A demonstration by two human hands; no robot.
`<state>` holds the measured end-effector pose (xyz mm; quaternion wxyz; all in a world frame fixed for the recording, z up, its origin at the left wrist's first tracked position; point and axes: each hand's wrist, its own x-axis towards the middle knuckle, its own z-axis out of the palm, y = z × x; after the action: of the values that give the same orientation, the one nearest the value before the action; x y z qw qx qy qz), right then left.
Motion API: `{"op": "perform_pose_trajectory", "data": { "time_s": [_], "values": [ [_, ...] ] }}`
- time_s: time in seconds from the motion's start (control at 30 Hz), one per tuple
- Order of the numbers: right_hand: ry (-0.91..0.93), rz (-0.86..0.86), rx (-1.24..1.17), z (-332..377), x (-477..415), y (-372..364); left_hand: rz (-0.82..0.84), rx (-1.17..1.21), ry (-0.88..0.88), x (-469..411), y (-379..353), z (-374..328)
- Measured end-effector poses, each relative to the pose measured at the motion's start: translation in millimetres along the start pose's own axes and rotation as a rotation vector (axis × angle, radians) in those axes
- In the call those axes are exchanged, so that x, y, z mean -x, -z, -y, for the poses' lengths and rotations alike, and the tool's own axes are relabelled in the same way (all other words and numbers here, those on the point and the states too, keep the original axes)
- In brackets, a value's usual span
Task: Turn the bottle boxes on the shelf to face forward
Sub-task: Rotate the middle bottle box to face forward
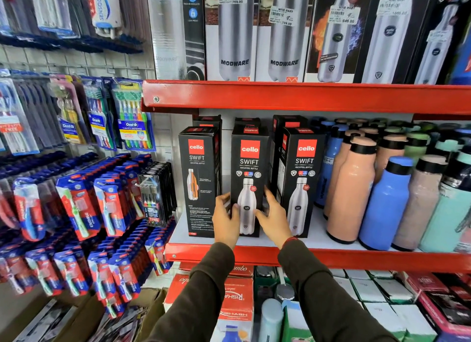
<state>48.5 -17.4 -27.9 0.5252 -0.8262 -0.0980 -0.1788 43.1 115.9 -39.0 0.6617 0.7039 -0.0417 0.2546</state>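
Three black Cello Swift bottle boxes stand at the front of the white shelf (pixel 316 241). The middle box (pixel 249 163) shows its front with a steel bottle picture. My left hand (pixel 225 220) grips its lower left edge and my right hand (pixel 275 218) grips its lower right edge. The left box (pixel 198 173) shows a panel with small print and an orange cutaway bottle. The right box (pixel 302 173) shows its front and is turned slightly. More black boxes (pixel 288 123) stand behind them.
Loose peach, blue, grey and mint bottles (pixel 384 201) crowd the shelf's right side. Red shelf edges (pixel 305 98) run above and below. Modware bottle boxes (pixel 235 33) fill the upper shelf. Toothbrush packs (pixel 107 204) hang at left. Cartons (pixel 235 298) sit below.
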Motion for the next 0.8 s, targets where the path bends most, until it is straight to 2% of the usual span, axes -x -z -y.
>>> {"op": "perform_pose_trajectory", "data": {
  "time_s": [0.6, 0.8],
  "values": [
    [-0.034, -0.041, 0.016, -7.6, -3.1, -7.1, -0.013, -0.075, -0.007, 0.5, -5.1, 9.4],
    [-0.003, -0.137, -0.015, -5.2, 4.4, -11.8, 0.031, -0.099, -0.012, 3.8, -3.2, 12.4]
  ]
}}
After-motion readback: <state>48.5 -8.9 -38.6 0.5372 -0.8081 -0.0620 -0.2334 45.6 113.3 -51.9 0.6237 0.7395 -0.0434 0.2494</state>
